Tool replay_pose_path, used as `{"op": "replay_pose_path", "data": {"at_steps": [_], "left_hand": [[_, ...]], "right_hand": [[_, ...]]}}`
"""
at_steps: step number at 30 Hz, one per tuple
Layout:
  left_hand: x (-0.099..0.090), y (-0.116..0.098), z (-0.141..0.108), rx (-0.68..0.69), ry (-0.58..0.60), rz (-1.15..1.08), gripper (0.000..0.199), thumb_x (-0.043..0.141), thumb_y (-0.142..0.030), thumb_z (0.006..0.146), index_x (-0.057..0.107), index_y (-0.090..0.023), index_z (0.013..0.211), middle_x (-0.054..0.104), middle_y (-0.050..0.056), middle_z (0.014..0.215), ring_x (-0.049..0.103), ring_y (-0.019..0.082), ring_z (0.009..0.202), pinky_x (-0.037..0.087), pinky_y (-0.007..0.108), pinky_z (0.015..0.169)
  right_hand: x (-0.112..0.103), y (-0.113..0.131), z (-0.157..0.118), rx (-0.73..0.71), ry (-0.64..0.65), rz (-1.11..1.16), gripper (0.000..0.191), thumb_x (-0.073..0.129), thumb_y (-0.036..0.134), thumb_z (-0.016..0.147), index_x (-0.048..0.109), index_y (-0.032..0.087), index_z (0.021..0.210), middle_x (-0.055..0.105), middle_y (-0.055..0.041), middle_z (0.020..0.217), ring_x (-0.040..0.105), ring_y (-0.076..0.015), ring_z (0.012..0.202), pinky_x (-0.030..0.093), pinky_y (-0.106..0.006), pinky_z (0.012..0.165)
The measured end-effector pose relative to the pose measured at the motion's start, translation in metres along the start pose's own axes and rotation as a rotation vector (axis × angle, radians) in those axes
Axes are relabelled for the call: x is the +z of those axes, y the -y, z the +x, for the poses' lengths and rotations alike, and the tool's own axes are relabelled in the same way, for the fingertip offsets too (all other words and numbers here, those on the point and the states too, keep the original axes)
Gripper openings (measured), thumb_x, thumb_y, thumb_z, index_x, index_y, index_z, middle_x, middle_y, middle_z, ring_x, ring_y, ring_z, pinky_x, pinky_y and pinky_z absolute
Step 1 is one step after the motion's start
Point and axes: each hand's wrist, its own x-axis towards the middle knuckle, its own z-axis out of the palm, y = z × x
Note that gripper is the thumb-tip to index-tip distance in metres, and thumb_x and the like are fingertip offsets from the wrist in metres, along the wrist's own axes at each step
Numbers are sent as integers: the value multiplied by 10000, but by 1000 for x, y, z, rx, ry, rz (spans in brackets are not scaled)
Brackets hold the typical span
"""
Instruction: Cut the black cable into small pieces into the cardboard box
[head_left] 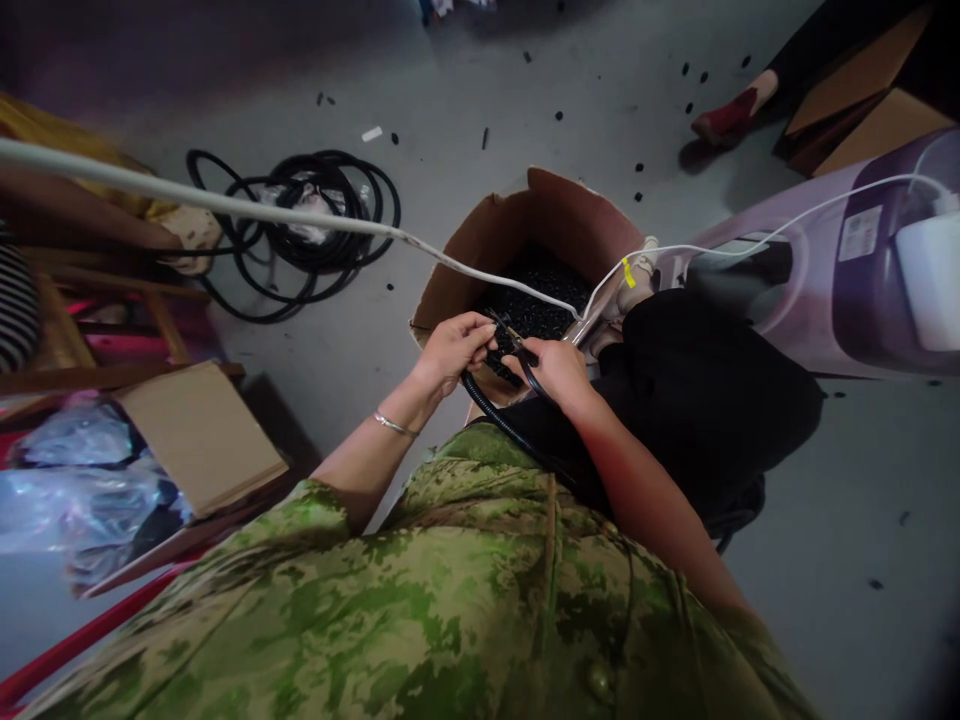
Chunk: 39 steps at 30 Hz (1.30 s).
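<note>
Black tubing (491, 410), pinched in the left grip (452, 350) at the near edge of the cardboard box (463, 262), is best held steady and square to the scissors (515, 340) the right grip (556, 370) wraps.

The carton (480, 250) stands on the floor (450, 130), with loose pieces (529, 290) inside. The hands (452, 350) are at its near side. Far left: coiled hose (281, 243). Near left: plastic bags (82, 500). Far right: second carton (855, 75).
</note>
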Motion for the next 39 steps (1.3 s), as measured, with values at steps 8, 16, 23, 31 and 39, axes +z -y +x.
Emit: {"op": "replay_pose_path", "data": {"at_steps": [8, 16, 23, 31, 39], "left_hand": [[5, 1, 4, -65, -32, -61, 177, 680, -238, 784, 547, -133, 734, 568, -21, 620, 348, 10, 393, 239, 140, 354], [5, -4, -14, -2, -17, -232, 192, 668, -233, 779, 611, -136, 935, 626, -1, 752, 485, 47, 482, 374, 163, 401], [10, -4, -34, -213, 100, -531, 270, 723, -331, 812, 636, -140, 982, 547, -22, 653, 514, 68, 533, 470, 178, 496], [9, -7, -28, -66, 44, -342, 312, 707, -420, 818, 634, -120, 864, 416, -54, 558, 319, 31, 428, 220, 147, 370], [-12, -8, -13, 65, 72, 109, 392, 649, -538, 826, 586, -150, 821, 420, -59, 573, 267, 29, 403, 181, 178, 380]], "right_hand": [[9, -6, 8, 21, -3, 10, 428, 538, 611, 869, 739, 269, 1027, 756, -66, 954, 688, -246, 925, 486, -298, 776], [11, -19, 11, -11, -44, 333, 370, 588, 515, 867, 696, 326, 1166, 750, 13, 999, 680, -208, 914, 502, -293, 790], [12, -18, 7, -158, -20, 503, 430, 640, 476, 854, 651, 314, 1252, 731, 15, 1132, 678, -207, 1016, 515, -325, 896], [12, -16, 8, -222, -22, 596, 400, 659, 402, 857, 666, 257, 1230, 735, 0, 1113, 682, -192, 1013, 514, -305, 907], [13, -13, 8, -231, -51, 574, 415, 666, 408, 852, 661, 256, 1238, 726, -10, 1142, 676, -206, 1024, 512, -316, 904]]}}
